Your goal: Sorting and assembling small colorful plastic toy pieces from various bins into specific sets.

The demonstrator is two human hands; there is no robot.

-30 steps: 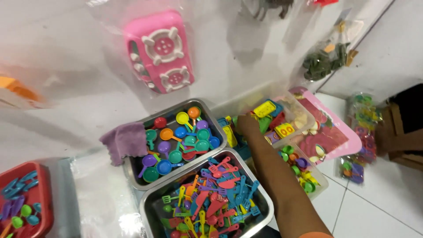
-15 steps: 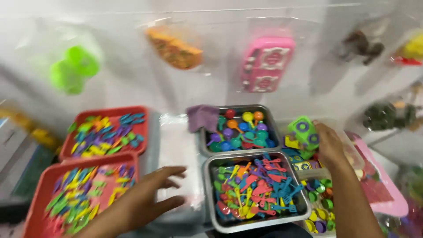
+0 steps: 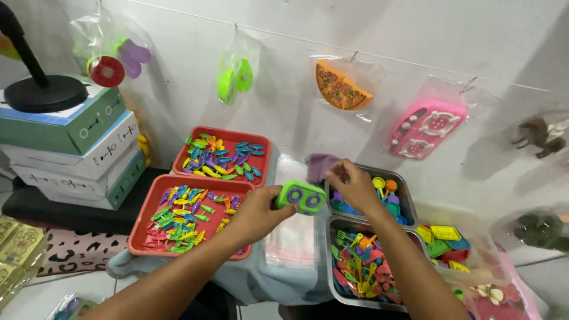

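My left hand (image 3: 259,211) is shut on a small green toy stove with two purple burners (image 3: 301,197), held above a stack of clear plastic bags (image 3: 293,243). My right hand (image 3: 355,188) hovers just right of the stove with its fingers curled. It is over a metal tray of round colourful toy pans (image 3: 391,198) and next to a purple cloth (image 3: 318,166). Whether its fingertips touch the stove I cannot tell.
A second metal tray (image 3: 363,266) holds toy spatulas. Two red trays (image 3: 225,155) (image 3: 185,214) hold small colourful pieces. A clear bin of toy stoves (image 3: 446,240) stands at the right. Bagged toys, among them a pink stove (image 3: 427,127), hang on the wall. Stacked boxes (image 3: 77,148) stand left.
The green stove has come out of the clear bin in my right hand and across to the left, where my left hand now grips it. The view swung left.
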